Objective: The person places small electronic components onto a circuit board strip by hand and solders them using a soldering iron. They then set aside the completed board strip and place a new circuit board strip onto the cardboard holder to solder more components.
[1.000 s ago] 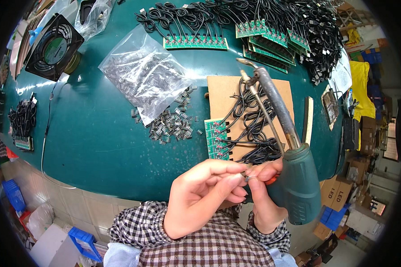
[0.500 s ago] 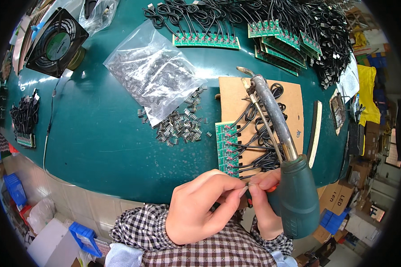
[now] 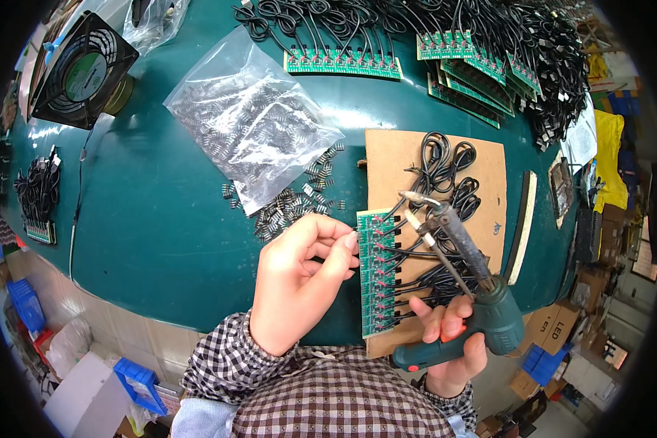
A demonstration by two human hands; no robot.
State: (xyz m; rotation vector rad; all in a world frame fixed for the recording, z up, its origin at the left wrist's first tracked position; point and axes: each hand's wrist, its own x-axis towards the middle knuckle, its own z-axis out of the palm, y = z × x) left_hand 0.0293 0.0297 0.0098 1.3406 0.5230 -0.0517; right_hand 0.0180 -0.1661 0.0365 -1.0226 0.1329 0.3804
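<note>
My right hand (image 3: 456, 343) is wrapped round the green pistol-grip soldering gun (image 3: 500, 317). The gun's metal tip (image 3: 418, 198) points up and away, over the black cables on the cardboard. Thumb and fingertips of my left hand (image 3: 296, 281) pinch together at the left edge of the long green circuit board strip (image 3: 377, 281). Whatever lies between them is too small to make out. Along its right side, the strip has black cables (image 3: 442, 281) with red and black wire ends. Small black pin connectors (image 3: 285, 210) lie in a loose heap just beyond my left hand.
The strip rests on a cardboard sheet (image 3: 482, 157). Behind the heap is a clear plastic bag (image 3: 248, 124) of connectors. Cabled board strips (image 3: 343, 64) fill the far side. A black fan (image 3: 84, 73) and a small cable bundle (image 3: 40, 190) stand left.
My left hand has moved away from my right, up to the strip's left edge. The soldering gun has tipped lower, and more of the strip now shows.
</note>
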